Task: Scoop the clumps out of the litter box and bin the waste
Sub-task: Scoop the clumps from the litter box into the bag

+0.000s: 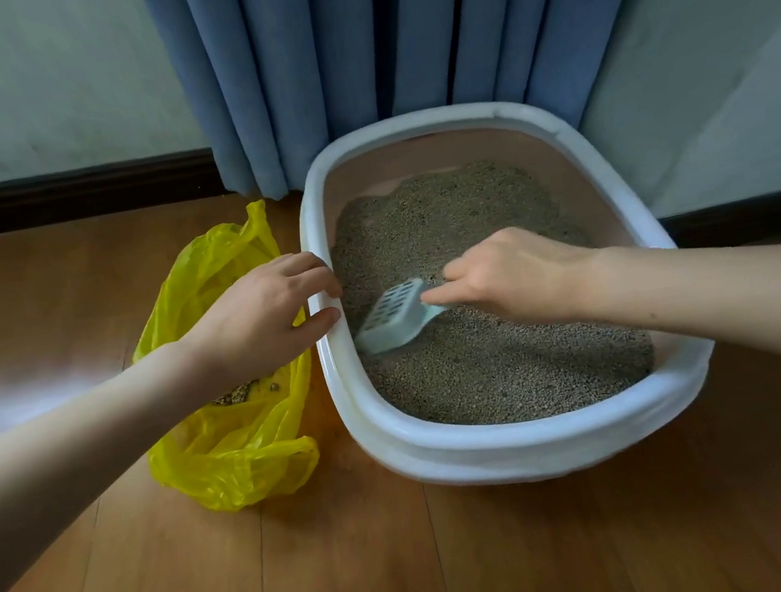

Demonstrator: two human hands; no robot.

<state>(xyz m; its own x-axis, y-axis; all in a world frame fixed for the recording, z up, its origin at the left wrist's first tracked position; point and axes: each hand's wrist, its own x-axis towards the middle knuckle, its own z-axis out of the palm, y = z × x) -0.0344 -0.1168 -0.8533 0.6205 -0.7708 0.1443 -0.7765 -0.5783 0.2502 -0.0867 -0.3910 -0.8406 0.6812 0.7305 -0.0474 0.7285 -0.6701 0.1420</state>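
A white oval litter box point(532, 442) sits on the wooden floor, filled with grey-brown litter point(493, 366). My right hand point(515, 280) grips the handle of a pale blue slotted scoop point(395, 318), whose blade lies low on the litter near the box's left wall. My left hand point(263, 317) holds the box's left rim, thumb and fingers curled over it. A yellow plastic bag point(232, 441) lies open on the floor just left of the box, with some litter waste inside. No separate clump stands out in the litter.
Blue curtains point(386, 38) hang behind the box, against a pale wall with a dark skirting board point(51, 197). Another wall point(734, 109) runs close along the box's right side. Wooden floor point(424, 574) stretches in front of the box and bag.
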